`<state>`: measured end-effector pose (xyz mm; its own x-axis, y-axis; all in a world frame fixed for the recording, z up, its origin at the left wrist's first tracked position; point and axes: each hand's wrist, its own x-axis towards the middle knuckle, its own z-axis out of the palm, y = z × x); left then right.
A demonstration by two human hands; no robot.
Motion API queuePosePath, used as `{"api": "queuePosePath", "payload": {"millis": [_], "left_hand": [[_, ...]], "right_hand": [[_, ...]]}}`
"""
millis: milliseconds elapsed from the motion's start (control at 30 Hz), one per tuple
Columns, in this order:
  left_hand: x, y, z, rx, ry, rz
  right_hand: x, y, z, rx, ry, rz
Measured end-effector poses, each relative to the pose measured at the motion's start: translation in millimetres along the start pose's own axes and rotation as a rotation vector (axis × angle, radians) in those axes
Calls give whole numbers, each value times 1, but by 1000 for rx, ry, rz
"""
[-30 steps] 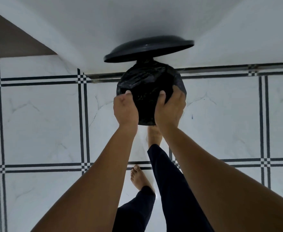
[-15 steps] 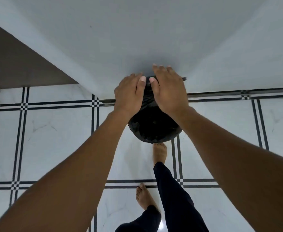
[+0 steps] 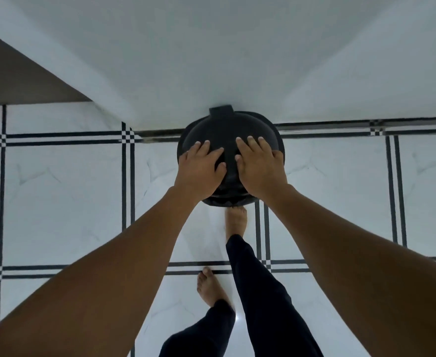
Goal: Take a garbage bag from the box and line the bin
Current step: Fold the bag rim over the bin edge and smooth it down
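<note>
A round black bin (image 3: 278,150) stands on the tiled floor against the white wall. Its black lid (image 3: 224,130) is down over the top. A strip of black garbage bag (image 3: 227,200) shows under the lid's near edge. My left hand (image 3: 201,168) lies flat on the lid's left side, fingers spread. My right hand (image 3: 259,166) lies flat on the right side, fingers spread. Neither hand grips anything. The garbage bag box is not in view.
White wall (image 3: 211,60) rises right behind the bin; a brown surface (image 3: 10,78) is at upper left. The floor (image 3: 57,189) is white tile with dark lines. My bare feet stand just in front of the bin, the right foot (image 3: 236,220) touching its base.
One second ago the lid stood raised and both hands held the bag at the bin's rim. The lid has come down and both hands now rest flat on top of it.
</note>
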<state>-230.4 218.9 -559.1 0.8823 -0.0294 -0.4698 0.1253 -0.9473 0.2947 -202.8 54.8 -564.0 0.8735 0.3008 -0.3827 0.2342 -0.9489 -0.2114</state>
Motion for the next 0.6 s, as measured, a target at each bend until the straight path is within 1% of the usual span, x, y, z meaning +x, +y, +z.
{"api": "queuePosePath", "payload": {"millis": [100, 167, 300, 433, 600], "left_hand": [[3, -9, 36, 108, -57, 29], [4, -16, 56, 162, -67, 49], [4, -31, 88, 225, -36, 103], [-1, -30, 90, 209, -6, 105], [-22, -20, 44, 140, 15, 55]], "right_hand": [[-9, 6, 39, -20, -75, 10], [-12, 8, 61, -33, -129, 17], [-13, 5, 97, -66, -136, 39], [-19, -1, 96, -27, -126, 48], [-29, -9, 49, -3, -73, -10]]}}
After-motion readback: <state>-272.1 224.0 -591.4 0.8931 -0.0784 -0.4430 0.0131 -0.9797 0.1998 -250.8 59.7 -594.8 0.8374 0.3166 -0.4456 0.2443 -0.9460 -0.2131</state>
